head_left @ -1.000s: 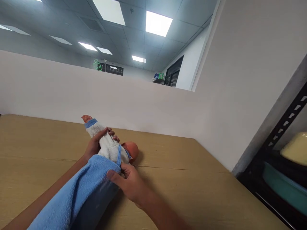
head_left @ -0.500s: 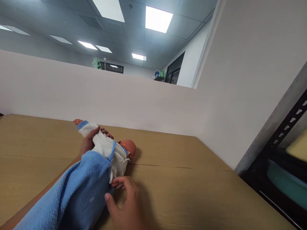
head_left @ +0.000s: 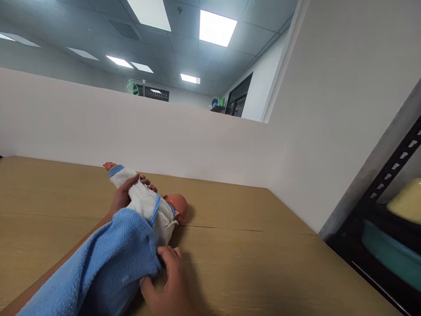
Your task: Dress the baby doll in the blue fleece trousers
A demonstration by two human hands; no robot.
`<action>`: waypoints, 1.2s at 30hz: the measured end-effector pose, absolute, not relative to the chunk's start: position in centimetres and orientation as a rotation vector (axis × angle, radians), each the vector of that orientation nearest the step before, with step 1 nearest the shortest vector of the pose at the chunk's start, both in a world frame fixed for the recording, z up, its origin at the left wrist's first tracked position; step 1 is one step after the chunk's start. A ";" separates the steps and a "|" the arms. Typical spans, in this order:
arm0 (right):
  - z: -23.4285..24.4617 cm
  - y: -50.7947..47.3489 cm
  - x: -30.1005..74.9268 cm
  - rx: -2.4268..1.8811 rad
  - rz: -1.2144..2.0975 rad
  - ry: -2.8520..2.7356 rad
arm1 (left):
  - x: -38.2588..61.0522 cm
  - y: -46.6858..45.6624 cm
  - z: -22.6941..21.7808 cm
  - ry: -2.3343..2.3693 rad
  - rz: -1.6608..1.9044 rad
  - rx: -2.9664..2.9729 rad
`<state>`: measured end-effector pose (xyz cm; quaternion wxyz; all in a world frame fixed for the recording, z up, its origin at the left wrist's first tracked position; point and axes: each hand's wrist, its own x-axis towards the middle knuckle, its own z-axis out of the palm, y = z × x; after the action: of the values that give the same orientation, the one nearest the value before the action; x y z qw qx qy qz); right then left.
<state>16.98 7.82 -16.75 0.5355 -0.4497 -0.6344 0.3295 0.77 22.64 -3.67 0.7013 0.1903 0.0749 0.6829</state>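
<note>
A baby doll [head_left: 176,205] in a white romper with blue trim lies on the wooden table [head_left: 250,263], its head to the right and one leg raised to the left. My left hand [head_left: 126,192] is wrapped round the doll's leg. A light blue towel [head_left: 108,263] drapes over my left forearm and reaches the doll's body. My right hand [head_left: 166,278] pinches the towel's edge just below the doll's body.
A white partition [head_left: 184,145] runs along the table's far edge and a white wall closes the right side. A black metal shelf [head_left: 388,219] at the right holds a teal container and a yellowish object.
The doll has been lowered a little toward the table. My right hand slid down from the doll's body to the towel's edge and closed on it.
</note>
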 end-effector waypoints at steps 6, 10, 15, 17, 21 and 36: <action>-13.3 6.8 18.0 -0.897 0.762 -1.548 | 1.0 22.4 -3.7 0.170 1.514 0.440; -11.8 6.9 18.6 -0.754 0.906 -1.510 | 1.0 22.1 -3.5 0.191 1.505 0.435; -11.9 8.4 19.6 -0.880 1.067 -1.619 | 1.1 22.0 -3.3 0.208 1.502 0.444; -11.5 8.7 20.0 -0.843 1.149 -1.684 | 1.2 22.0 -3.3 0.213 1.503 0.453; -11.0 9.0 20.1 -0.787 1.208 -1.615 | 1.4 21.9 -3.3 0.205 1.504 0.472; -14.5 12.4 19.0 -0.731 1.161 -1.315 | 2.3 21.3 -4.4 0.183 1.475 0.492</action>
<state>18.96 12.43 -14.45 0.5815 -0.3129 -0.5629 0.4971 2.30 21.26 -4.35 0.7090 0.2216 0.0825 0.6643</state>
